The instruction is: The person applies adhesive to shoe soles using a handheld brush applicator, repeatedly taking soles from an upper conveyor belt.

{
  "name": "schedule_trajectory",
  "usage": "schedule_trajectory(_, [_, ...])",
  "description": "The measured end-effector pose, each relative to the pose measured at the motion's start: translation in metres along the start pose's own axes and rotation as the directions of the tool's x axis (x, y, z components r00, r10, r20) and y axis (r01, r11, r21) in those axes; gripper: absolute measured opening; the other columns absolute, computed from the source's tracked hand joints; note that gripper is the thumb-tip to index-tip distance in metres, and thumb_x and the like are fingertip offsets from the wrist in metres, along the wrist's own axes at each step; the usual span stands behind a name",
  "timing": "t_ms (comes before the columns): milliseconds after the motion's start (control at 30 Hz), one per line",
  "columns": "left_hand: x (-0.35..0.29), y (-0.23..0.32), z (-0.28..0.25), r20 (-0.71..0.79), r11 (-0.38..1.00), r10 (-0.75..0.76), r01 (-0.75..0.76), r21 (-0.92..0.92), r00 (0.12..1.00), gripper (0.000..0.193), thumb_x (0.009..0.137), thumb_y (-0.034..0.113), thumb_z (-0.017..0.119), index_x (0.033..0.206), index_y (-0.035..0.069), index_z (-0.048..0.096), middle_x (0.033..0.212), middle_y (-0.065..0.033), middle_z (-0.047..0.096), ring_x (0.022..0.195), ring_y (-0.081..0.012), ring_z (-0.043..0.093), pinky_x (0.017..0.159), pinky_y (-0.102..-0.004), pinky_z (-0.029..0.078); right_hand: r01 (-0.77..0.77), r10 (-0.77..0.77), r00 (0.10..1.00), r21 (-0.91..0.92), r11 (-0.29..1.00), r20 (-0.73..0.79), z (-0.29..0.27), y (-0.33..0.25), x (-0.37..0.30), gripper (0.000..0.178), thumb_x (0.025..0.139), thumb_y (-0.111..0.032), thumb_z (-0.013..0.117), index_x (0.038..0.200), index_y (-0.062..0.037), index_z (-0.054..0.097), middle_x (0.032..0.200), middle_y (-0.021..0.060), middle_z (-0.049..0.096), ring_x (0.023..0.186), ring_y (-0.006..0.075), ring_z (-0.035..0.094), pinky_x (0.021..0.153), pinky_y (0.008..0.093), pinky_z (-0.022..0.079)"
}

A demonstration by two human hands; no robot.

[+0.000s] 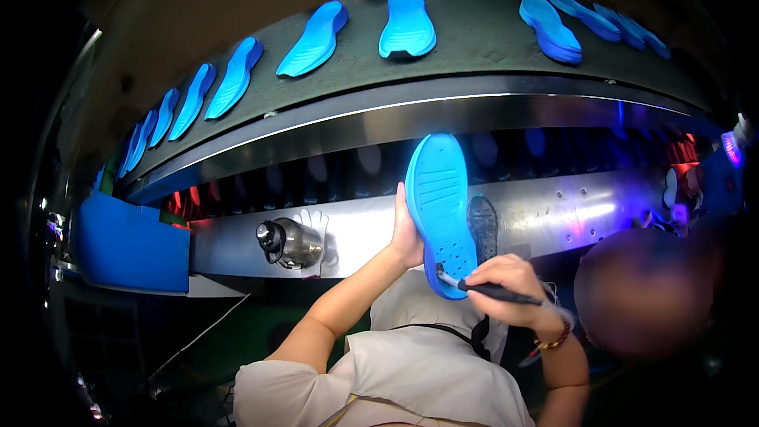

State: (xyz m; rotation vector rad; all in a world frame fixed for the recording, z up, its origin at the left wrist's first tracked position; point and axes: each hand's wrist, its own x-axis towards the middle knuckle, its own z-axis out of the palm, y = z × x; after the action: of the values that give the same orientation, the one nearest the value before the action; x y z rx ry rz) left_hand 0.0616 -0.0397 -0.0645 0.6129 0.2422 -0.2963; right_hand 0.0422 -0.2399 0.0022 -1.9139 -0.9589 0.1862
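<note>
A bright blue shoe sole (439, 190) is held up over the metal bench, its long side nearly upright in view. My left hand (406, 233) is closed on its left edge, thumb up along the side; the other fingers are mostly hidden behind the sole. In my right hand (510, 289) is a brush with a black handle (506, 294), gripped between thumb and fingers. Its tip touches the lower end of the sole, near a group of small holes. Just behind the sole's right edge, a dark sole-shaped form (482, 229) shows on the bench.
Beyond the metal bench (364, 225), several blue soles (407, 24) lie spaced along a dark conveyor belt (474, 35). A dark, clear-sided bottle (291, 242) and a white glove (316, 220) are on the bench at left. A blue panel (130, 241) stands farther left; a person (644, 292) is at right.
</note>
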Motion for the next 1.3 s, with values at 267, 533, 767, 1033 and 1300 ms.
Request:
schedule_trajectory(267, [-0.021, -0.007, 0.047, 0.197, 0.964, -0.169, 0.203, -0.170, 0.966, 0.090, 0.074, 0.075, 0.015, 0.128, 0.006, 0.036, 0.118, -0.0165, 0.048, 0.103, -0.0307, 0.050, 0.090, -0.0453, 0.039, 0.024, 0.076, 0.954, 0.327, 0.945, -0.290, -0.032, -0.003, 0.044, 0.018, 0.066, 0.000, 0.066, 0.084, 0.0009, 0.063, 0.083, 0.0113, 0.062, 0.077, 0.0183, 0.060, 0.072, 0.0278, 0.046])
schedule_trajectory(533, [-0.020, 0.007, 0.054, 0.187, 0.999, 0.033, -0.026, -0.043, 0.982, 0.088, 0.076, 0.073, 0.010, 0.127, 0.006, 0.036, 0.119, -0.0146, 0.047, 0.105, -0.0270, 0.050, 0.090, -0.0411, 0.041, 0.052, 0.025, 0.972, 0.316, 0.947, -0.235, -0.038, -0.009, 0.041, 0.016, 0.067, 0.001, 0.064, 0.083, 0.0014, 0.062, 0.085, 0.0114, 0.063, 0.078, 0.0206, 0.061, 0.075, 0.0310, 0.047])
schedule_trajectory(767, [-0.016, 0.014, 0.068, 0.099, 0.959, 0.265, -0.251, -0.135, 0.959, 0.104, 0.065, 0.083, 0.007, 0.118, 0.000, 0.040, 0.096, -0.0198, 0.055, 0.084, -0.0297, 0.057, 0.075, -0.0407, 0.048, 0.102, -0.070, 0.968, 0.123, 0.987, -0.243, -0.043, -0.012, 0.039, 0.019, 0.065, 0.002, 0.066, 0.083, -0.0007, 0.063, 0.085, 0.0126, 0.063, 0.081, 0.0229, 0.061, 0.076, 0.0313, 0.047])
schedule_trajectory(1033, [-0.009, 0.039, 0.067, 0.004, 0.901, 0.415, -0.410, -0.141, 0.910, 0.102, 0.067, 0.081, 0.005, 0.118, 0.000, 0.041, 0.097, -0.0219, 0.055, 0.083, -0.0316, 0.057, 0.071, -0.0415, 0.048, 0.072, -0.008, 0.973, 0.273, 0.959, -0.230, -0.041, -0.001, 0.029, 0.022, 0.064, 0.004, 0.067, 0.085, -0.0010, 0.064, 0.088, 0.0110, 0.063, 0.086, 0.0223, 0.059, 0.077, 0.0306, 0.047])
schedule_trajectory(1300, [-0.009, 0.054, 0.074, 0.017, 0.913, 0.389, -0.383, -0.141, 0.921, 0.100, 0.068, 0.080, 0.006, 0.118, 0.001, 0.041, 0.097, -0.0223, 0.055, 0.081, -0.0326, 0.058, 0.072, -0.0417, 0.048, 0.011, 0.105, 0.962, 0.420, 0.908, -0.252, -0.035, 0.007, 0.014, 0.023, 0.063, 0.006, 0.067, 0.086, 0.0018, 0.063, 0.089, 0.0136, 0.062, 0.088, 0.0220, 0.058, 0.080, 0.0304, 0.046])
